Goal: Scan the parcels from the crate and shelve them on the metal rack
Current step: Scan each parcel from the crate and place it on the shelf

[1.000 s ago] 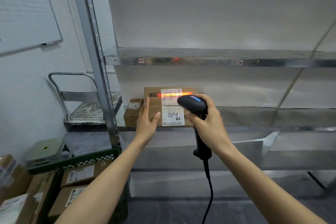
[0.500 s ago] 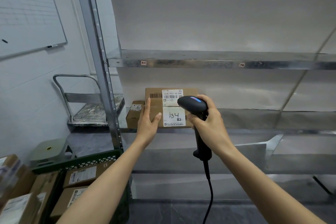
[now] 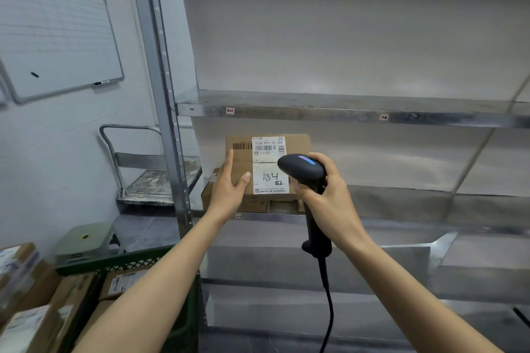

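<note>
Steadying the parcel (image 3: 296,144) marked A34 on the rack's (image 3: 160,123) middle shelf: left hand (image 3: 229,192) flat against its front, fingers straight; right hand (image 3: 329,200) wrapped round the scanner (image 3: 301,169) (no beam visible). A small box (image 3: 208,198) sits beside it. More parcels (image 3: 123,281) wait in the crate (image 3: 129,262), so most work remains.

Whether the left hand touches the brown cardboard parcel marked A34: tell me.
Touching. Head view: left hand lies flat against the parcel, covering its left edge.
</note>
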`<action>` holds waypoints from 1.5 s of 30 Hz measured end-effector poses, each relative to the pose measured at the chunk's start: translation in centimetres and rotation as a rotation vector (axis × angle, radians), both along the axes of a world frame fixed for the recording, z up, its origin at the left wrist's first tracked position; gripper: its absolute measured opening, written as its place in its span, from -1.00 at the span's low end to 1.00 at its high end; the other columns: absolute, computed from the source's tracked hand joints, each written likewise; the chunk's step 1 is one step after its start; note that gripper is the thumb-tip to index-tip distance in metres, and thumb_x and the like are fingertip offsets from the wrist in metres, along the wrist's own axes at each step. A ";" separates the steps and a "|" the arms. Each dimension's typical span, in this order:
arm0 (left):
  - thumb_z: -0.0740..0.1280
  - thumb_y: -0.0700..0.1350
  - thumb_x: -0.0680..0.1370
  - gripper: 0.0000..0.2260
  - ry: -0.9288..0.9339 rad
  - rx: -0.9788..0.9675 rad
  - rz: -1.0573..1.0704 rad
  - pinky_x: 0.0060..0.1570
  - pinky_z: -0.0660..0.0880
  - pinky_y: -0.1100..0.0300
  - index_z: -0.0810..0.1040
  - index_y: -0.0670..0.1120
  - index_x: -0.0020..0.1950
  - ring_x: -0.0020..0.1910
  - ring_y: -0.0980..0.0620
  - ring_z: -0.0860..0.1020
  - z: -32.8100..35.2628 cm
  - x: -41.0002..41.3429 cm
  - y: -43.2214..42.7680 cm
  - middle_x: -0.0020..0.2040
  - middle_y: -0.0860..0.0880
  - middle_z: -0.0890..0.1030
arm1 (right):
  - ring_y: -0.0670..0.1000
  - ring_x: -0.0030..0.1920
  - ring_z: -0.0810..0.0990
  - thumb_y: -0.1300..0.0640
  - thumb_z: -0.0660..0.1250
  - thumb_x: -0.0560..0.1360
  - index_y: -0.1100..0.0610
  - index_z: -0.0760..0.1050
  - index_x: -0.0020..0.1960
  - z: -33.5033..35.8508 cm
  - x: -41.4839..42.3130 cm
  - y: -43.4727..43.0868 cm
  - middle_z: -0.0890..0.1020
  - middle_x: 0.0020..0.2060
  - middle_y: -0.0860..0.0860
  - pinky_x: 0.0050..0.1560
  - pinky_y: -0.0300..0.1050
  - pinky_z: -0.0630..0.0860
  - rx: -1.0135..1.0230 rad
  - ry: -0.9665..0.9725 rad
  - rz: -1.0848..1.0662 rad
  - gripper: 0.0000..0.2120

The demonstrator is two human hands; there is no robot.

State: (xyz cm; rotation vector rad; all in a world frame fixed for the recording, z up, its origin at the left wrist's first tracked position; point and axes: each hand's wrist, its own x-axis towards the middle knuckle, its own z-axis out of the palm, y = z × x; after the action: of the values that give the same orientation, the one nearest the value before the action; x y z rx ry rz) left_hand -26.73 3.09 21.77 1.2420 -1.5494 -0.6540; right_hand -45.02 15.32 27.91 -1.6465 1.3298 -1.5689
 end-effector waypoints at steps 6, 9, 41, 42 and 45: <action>0.22 0.07 0.60 -0.38 -0.007 -0.029 0.005 0.42 0.25 -0.10 -0.08 0.21 0.54 0.47 -0.01 0.24 3.1 1.3 -1.4 0.53 0.03 0.20 | -0.13 -0.04 0.56 0.27 0.37 0.47 -0.13 0.40 0.24 0.3 -0.7 -1.0 0.59 0.05 -0.11 -0.07 -0.27 0.48 -0.015 -0.005 0.051 -0.55; 0.21 0.09 0.60 -0.38 -0.045 -0.038 0.005 0.43 0.24 -0.11 -0.09 0.20 0.55 0.49 -0.04 0.22 4.9 2.5 -2.2 0.54 0.02 0.18 | -0.07 -0.07 0.56 0.28 0.36 0.47 -0.12 0.39 0.25 0.3 -0.5 -1.8 0.59 0.03 -0.07 -0.03 -0.15 0.52 -0.007 -0.007 0.065 -0.54; 0.22 0.00 0.62 -0.54 0.049 0.168 -0.074 -0.39 0.61 -0.03 0.19 0.16 0.50 -0.04 -0.07 0.59 17.2 13.9 -20.7 0.06 0.10 0.51 | -0.21 -0.17 0.57 0.24 0.35 0.50 -0.18 0.35 0.26 1.8 6.9 -16.0 0.55 -0.02 -0.17 -0.28 -0.41 0.50 -0.017 0.041 -0.016 -0.54; 0.21 0.01 0.62 -0.55 0.023 0.139 -0.026 -0.36 0.62 -0.07 0.21 0.14 0.50 -0.02 -0.10 0.59 17.4 13.7 -20.8 0.11 0.05 0.52 | -0.20 -0.18 0.57 0.24 0.35 0.49 -0.18 0.35 0.25 1.8 7.0 -16.1 0.55 -0.03 -0.17 -0.29 -0.41 0.50 -0.017 0.041 -0.019 -0.54; 0.16 0.08 0.62 -0.59 -0.151 0.013 0.119 -0.32 0.63 -0.05 0.29 0.08 0.46 -0.03 -0.14 0.60 17.6 13.0 -21.3 0.18 -0.08 0.56 | -0.22 -0.18 0.57 0.23 0.36 0.50 -0.17 0.35 0.27 1.6 7.0 -16.5 0.55 -0.02 -0.16 -0.29 -0.42 0.49 -0.011 0.044 -0.022 -0.54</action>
State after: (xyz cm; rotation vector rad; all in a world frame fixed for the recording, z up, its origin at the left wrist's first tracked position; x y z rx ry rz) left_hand -13.71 -18.19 39.32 1.4085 -1.5816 -0.5032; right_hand -38.04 -1.21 29.53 -1.6872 1.3681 -1.5634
